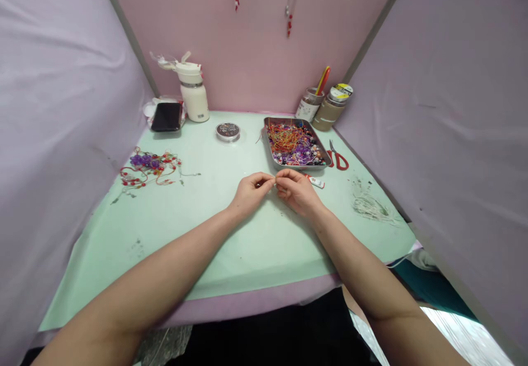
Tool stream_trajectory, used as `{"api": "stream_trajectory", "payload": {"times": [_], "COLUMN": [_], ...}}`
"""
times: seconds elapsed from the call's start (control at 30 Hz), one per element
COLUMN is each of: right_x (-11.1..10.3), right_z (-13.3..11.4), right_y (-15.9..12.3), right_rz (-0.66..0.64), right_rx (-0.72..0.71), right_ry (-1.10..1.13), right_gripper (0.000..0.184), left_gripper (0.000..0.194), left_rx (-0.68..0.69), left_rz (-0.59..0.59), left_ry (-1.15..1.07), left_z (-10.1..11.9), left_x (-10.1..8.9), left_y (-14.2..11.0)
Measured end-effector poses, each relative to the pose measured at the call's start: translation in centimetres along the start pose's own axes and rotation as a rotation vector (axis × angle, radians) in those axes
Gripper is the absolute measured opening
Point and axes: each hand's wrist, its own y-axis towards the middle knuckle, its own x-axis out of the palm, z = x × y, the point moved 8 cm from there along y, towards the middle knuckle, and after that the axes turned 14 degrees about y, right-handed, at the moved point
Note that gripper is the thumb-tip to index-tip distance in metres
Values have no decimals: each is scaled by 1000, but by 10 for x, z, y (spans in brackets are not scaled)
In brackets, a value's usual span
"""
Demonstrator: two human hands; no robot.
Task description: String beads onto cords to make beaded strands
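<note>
Mint-green worktop | my left hand, right hand pinched narrow, contents untellable | bumping nearby bead tray risked spillage

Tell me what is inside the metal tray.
The metal tray holds tangled orange and yellow cords and many beads, including purple, dark and pale ones. Whatever lies beneath that top layer is covered.

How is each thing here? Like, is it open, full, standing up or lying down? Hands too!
Left hand: pinched, close against the other hand.
Right hand: pinched; what it holds is too small to tell.
Tray: filled with beads and tangled threads.
Scissors: lying down; can't tell if open.
Phone: screen dark.
Bottle: standing upright, top on.
Spool: lying flat.
Bead strings: lying in a loose heap.
</note>
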Motion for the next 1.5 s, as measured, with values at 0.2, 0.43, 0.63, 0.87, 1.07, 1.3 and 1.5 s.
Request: {"api": "stream_trajectory", "payload": {"times": [0.2,0.43,0.63,0.87,1.07,1.3,1.5], "right_x": [0,-4,-11,-10,-14,-14,-14], "right_z": [-3,-4,-7,-8,-18,-16,-12], "right_y": [1,3,3,2,1,2,2], "right_rz": [-44,-90,-112,-153,-123,-144,-152], "right_rx": [-2,38,56,28,-14,-21,9], "right_ry": [-31,-39,-78,-170,-179,-258,-255], "right_gripper": [24,33,32,29,28,24,27], "left_gripper": [28,31,33,33,33,33,35], "left_rx": [-100,-177,-221,-279,-313,-296,-310], "left_rz": [-57,-131,-244,-368,-292,-284,-302], "left_ry": [-157,-363,-416,-458,-503,-514,-492], "left_z": [-4,-16,-14,-11,-13,-14,-15], "left_x": [4,12,22,30,25,25,27], "left_y": [1,2,-2,-9,-7,-5,-7]}}
